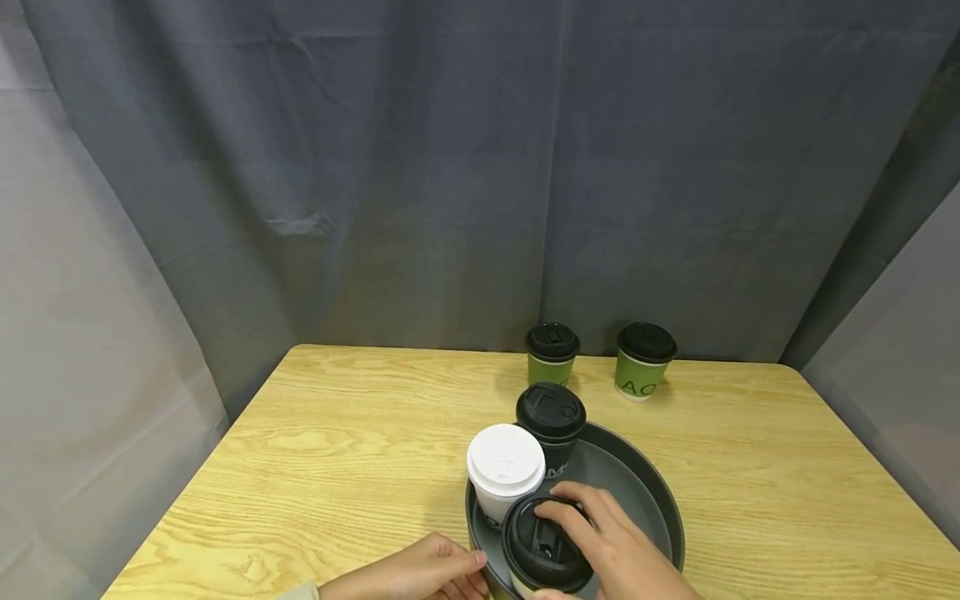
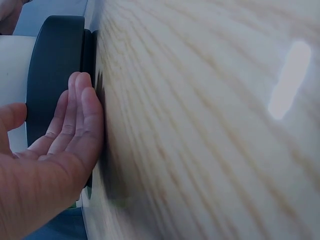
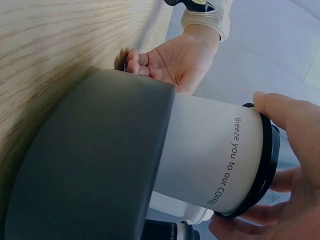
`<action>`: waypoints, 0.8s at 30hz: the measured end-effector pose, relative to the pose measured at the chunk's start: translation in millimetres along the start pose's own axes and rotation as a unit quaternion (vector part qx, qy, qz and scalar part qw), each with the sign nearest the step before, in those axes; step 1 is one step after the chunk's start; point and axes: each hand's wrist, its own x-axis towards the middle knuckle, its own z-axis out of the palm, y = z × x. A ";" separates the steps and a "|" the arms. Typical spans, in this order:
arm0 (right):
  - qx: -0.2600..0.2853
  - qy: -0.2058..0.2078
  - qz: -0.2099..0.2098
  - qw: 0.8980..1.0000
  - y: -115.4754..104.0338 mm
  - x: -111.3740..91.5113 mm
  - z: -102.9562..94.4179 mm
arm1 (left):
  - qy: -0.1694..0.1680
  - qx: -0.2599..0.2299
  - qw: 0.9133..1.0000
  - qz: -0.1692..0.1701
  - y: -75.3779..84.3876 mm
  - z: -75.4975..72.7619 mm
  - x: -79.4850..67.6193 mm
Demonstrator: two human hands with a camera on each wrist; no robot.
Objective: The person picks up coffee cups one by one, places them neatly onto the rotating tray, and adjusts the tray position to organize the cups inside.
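In the head view, my right hand (image 1: 618,546) grips a paper coffee cup (image 1: 546,557) by its black lid, fingers spread over the top. The right wrist view shows this cup (image 3: 210,150) upright inside the round dark tray (image 1: 641,483), white-walled with small print, thumb and fingers around the lid's edge. My left hand (image 1: 427,571) holds the tray's near left side, thumb over the rim and fingers along the outer wall (image 2: 52,65). Beside the gripped cup in the tray stand a cup with a white lid (image 1: 506,462) and a black cup (image 1: 551,417).
Behind the tray, two green cups with black lids stand near the table's far edge, one on the left (image 1: 552,343) and one on the right (image 1: 643,367). The wooden table (image 1: 337,450) is bordered by a grey curtain (image 1: 450,183).
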 end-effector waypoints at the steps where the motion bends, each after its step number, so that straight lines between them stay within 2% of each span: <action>1: 0.001 -0.001 0.000 1.000 0.1 0.1 -0.2 | -0.001 0.000 1.000 0.001 -0.1 -0.2 0.2; 18: -0.010 0.005 -0.009 1.000 3.7 -4.0 2.9 | 0.003 0.005 1.000 0.005 1.0 0.7 0.0; 24: 0.033 -0.008 0.028 0.999 15.6 -11.4 0.6 | 0.014 0.009 1.000 0.008 1.4 1.8 -1.1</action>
